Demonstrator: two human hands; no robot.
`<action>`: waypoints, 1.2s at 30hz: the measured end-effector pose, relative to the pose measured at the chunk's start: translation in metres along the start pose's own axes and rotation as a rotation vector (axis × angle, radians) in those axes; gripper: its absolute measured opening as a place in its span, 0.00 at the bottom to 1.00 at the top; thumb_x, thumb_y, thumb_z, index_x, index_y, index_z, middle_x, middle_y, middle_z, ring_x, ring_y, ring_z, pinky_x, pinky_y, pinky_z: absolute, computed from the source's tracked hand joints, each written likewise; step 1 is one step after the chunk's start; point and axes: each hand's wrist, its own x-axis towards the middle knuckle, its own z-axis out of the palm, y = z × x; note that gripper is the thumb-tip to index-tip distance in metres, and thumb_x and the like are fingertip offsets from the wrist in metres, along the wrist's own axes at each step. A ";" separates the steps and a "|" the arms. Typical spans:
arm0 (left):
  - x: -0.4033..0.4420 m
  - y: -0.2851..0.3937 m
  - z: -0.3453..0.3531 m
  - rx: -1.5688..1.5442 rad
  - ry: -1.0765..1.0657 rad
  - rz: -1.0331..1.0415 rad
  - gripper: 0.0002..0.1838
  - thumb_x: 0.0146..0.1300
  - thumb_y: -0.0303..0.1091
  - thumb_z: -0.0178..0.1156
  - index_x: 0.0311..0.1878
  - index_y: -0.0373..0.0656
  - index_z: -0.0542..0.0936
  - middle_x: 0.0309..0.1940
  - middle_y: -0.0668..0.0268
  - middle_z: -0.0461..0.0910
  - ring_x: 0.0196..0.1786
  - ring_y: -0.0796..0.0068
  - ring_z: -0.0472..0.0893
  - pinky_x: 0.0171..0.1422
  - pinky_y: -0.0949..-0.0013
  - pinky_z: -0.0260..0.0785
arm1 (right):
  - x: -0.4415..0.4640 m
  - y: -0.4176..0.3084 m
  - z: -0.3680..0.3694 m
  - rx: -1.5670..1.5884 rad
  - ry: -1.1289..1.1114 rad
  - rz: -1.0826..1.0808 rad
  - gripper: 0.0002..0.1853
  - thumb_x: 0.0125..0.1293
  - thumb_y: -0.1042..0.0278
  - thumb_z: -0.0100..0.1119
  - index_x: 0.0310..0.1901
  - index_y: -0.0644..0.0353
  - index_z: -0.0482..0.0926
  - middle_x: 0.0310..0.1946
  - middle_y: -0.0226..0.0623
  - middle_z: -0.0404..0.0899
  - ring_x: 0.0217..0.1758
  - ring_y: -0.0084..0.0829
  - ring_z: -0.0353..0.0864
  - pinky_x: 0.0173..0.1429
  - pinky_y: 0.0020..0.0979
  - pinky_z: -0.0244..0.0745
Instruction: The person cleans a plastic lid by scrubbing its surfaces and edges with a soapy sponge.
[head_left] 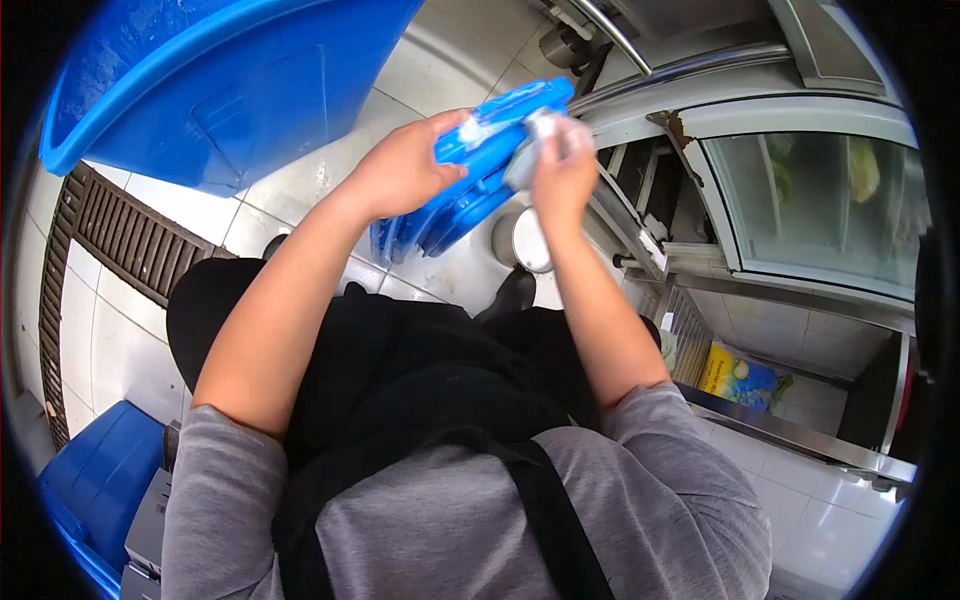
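Observation:
My left hand (412, 165) grips the near left edge of a blue moulded plastic piece (490, 150), perhaps a bin lid. The piece is tilted up off the floor in front of my knees, with white suds on its upper face. My right hand (566, 180), a little blurred, is closed around a pale grey-green scrubbing cloth or sponge (523, 166). The cloth presses against the right side of the plastic, and foam shows at my fingers. A round white-topped container (530, 240) stands on the floor just below my right hand.
A large blue bin (270, 110) stands at the upper left. Beside it runs a brown floor drain grate (150, 235). On the right are a glass-fronted cabinet (810, 205) and a shelf with a yellow-and-blue packet (740, 378). Another blue bin (105, 460) is at lower left.

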 end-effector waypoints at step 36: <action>-0.002 -0.007 0.005 -0.085 -0.073 0.052 0.36 0.58 0.28 0.66 0.70 0.34 0.67 0.62 0.47 0.76 0.64 0.58 0.77 0.69 0.65 0.64 | -0.010 -0.001 -0.005 -0.184 -0.081 -0.430 0.08 0.63 0.70 0.61 0.41 0.62 0.81 0.43 0.45 0.81 0.53 0.45 0.78 0.61 0.43 0.69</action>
